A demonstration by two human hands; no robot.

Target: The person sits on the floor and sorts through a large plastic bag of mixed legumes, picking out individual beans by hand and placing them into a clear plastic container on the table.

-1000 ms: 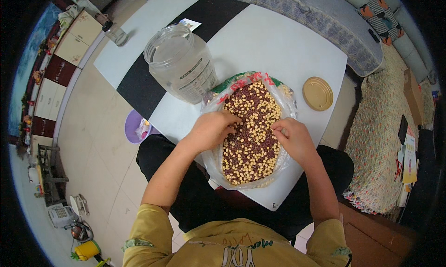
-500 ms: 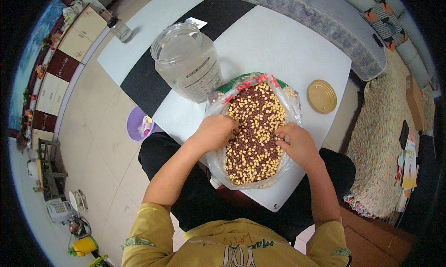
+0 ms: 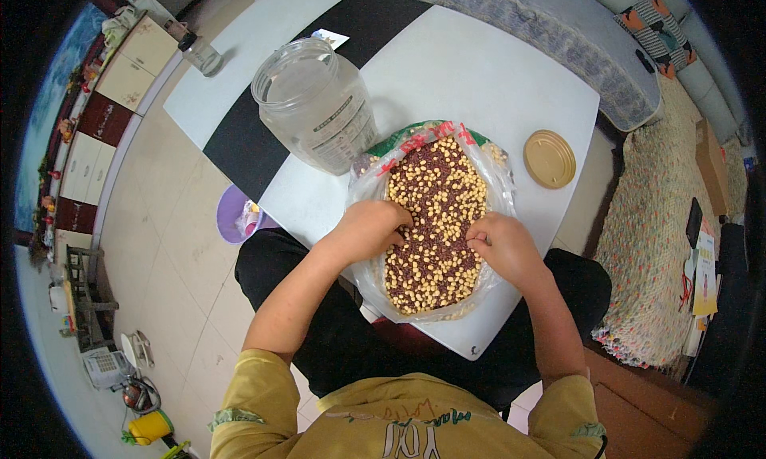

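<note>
A clear plastic bag [image 3: 366, 281] with red print and a green part lies open at the near end of the table. Inside it, dark red-brown beans or grains [image 3: 432, 243] are mixed with yellow soybeans [image 3: 471, 185]. My left hand [image 3: 375, 227] reaches over the bag's left rim, its fingers curled down at the mix; what its fingertips hold is hidden. Over the right side, my right hand [image 3: 502, 247] has thumb and fingers pinched together just above the mix. Anything between them is too small to make out. A large clear plastic jar [image 3: 319, 112] stands uncapped behind the bag's left side.
A gold round lid [image 3: 550, 160] lies right of the bag on the white table [image 3: 479, 68] with its black stripe. A small bottle [image 3: 199, 56] and a card [image 3: 329, 38] are farther back. A purple bin [image 3: 232, 211] stands on the floor at left; a sofa [image 3: 578, 60] borders the far side.
My right hand has shifted slightly left over the mix, its fingertips drawing closer together. My left hand's fingers have moved a little at the bag's left edge. The view has shifted slightly.
</note>
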